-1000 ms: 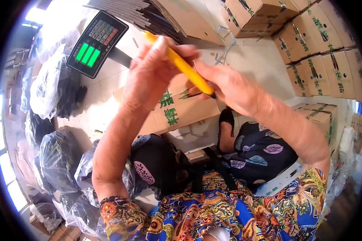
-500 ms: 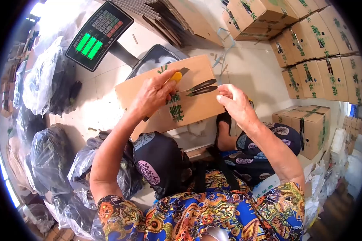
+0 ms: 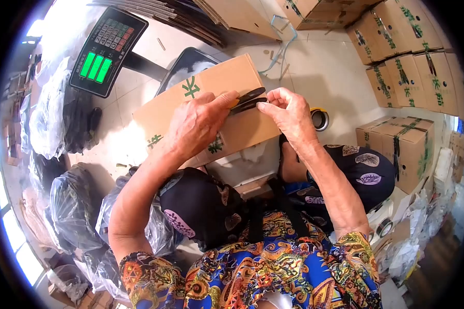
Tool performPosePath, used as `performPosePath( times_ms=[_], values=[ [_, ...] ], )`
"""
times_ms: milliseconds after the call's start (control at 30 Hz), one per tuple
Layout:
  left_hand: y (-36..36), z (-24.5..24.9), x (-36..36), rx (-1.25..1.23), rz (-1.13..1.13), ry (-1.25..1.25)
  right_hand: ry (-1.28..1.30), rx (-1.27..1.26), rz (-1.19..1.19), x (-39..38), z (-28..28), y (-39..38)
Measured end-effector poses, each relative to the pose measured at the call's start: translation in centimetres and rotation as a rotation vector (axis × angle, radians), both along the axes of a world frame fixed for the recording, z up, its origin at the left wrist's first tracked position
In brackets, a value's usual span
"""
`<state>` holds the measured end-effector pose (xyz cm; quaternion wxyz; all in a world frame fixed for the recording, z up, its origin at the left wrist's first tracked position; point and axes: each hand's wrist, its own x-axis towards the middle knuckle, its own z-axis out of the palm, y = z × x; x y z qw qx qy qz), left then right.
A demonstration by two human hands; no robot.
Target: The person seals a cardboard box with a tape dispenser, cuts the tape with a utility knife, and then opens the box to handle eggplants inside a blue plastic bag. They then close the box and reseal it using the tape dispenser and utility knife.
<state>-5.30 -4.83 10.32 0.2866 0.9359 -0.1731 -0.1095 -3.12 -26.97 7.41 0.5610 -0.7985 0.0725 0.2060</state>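
A cardboard box (image 3: 242, 72) with green characters and dark, long eggplant shapes printed on it lies in front of me, above my lap. My left hand (image 3: 198, 123) is closed over its top face, around a yellow utility knife (image 3: 235, 103) that is mostly hidden by the fingers. The knife's blade cannot be made out. At the right end of the box, my right hand (image 3: 288, 113) has thumb and fingers pinched together beside the printed eggplants. Whatever the pinch holds is too small to tell.
A scale with a lit green display (image 3: 95, 67) and a dark platform (image 3: 188, 59) stands beyond the box. Bagged dark goods (image 3: 75, 206) line the left. Stacked boxes (image 3: 412, 77) and a single box (image 3: 399, 149) stand right, near a tape roll (image 3: 319, 119). Blue strapping (image 3: 283, 49) lies on the floor.
My left hand has turned and slid right along the box, so the knife blade no longer shows. My right hand has come in to the box's right end and pinched. The view has shifted slightly.
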Motion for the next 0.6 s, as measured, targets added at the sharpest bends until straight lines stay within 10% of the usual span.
performPosePath(
  times_ms=[600],
  values=[
    [-2.4,2.6,0.0,0.482,-0.214,-0.241,-0.063,0.128,-0.050,-0.1,-1.7,-0.1]
  ],
)
